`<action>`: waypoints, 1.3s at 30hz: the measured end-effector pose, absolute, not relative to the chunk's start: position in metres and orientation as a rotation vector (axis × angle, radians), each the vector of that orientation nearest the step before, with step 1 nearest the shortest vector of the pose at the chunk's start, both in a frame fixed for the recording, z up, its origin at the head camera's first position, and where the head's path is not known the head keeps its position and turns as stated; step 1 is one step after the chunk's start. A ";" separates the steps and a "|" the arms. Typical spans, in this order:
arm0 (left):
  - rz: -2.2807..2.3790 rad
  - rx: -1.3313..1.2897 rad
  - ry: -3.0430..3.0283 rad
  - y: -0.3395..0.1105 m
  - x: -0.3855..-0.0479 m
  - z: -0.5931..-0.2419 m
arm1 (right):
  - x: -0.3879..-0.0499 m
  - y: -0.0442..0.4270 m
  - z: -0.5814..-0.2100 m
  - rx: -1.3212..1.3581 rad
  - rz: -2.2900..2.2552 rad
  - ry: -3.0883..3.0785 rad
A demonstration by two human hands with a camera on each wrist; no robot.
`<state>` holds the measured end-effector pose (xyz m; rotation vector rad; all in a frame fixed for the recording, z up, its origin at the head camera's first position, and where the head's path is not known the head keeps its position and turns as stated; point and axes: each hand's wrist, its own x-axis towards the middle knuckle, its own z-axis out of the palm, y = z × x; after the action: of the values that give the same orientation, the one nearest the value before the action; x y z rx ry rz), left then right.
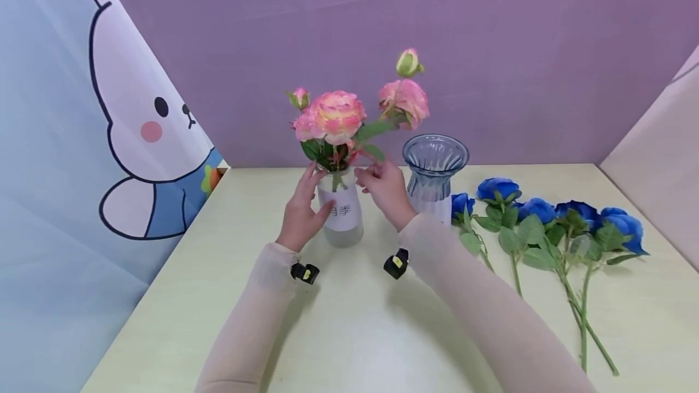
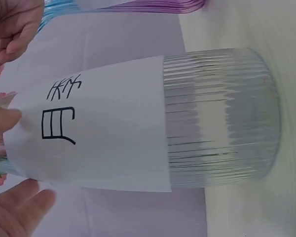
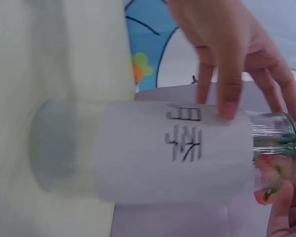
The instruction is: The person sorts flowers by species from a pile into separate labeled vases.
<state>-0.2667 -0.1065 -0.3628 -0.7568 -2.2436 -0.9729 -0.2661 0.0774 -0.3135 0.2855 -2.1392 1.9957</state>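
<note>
A clear glass vase (image 1: 344,236) with a white label stands upright, pink flowers (image 1: 338,115) and green leaves in its mouth. My left hand (image 1: 306,206) holds its upper part from the left; in the right wrist view the left thumb (image 3: 228,96) lies against the label (image 3: 148,148). At the right of the vase's mouth, my right hand (image 1: 386,190) has bent fingers and appears to pinch a pink flower low on its stem; the fingers partly hide the grip. A pink flower (image 1: 406,102) and a bud (image 1: 408,63) lean out to the right.
A blue-tinted glass vase (image 1: 435,159) with a flared rim stands just right of my right hand. Several blue flowers (image 1: 537,210) with long green stems lie on the table (image 1: 180,320) at the right. A purple backdrop (image 1: 519,65) rises behind the table.
</note>
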 end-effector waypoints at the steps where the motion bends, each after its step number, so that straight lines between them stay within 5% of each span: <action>1: -0.948 -0.755 -2.215 -0.106 -0.266 -0.364 | -0.264 0.079 -0.316 0.307 1.977 -2.171; 11: -0.623 -0.762 -1.765 -0.086 -0.266 -0.390 | -0.239 0.104 -0.334 0.651 1.624 -2.528; 21: -0.377 -1.058 -1.647 -0.054 -0.269 -0.387 | -0.219 0.151 -0.356 1.025 1.113 -2.815; 39: -0.469 -1.156 -1.844 -0.004 -0.269 -0.355 | -0.198 0.253 -0.380 0.654 1.207 -3.078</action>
<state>-0.2690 -0.0041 -0.3552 -1.1560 -1.8442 -0.4690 -0.1975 0.2533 -0.3798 0.6539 -3.0782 1.2067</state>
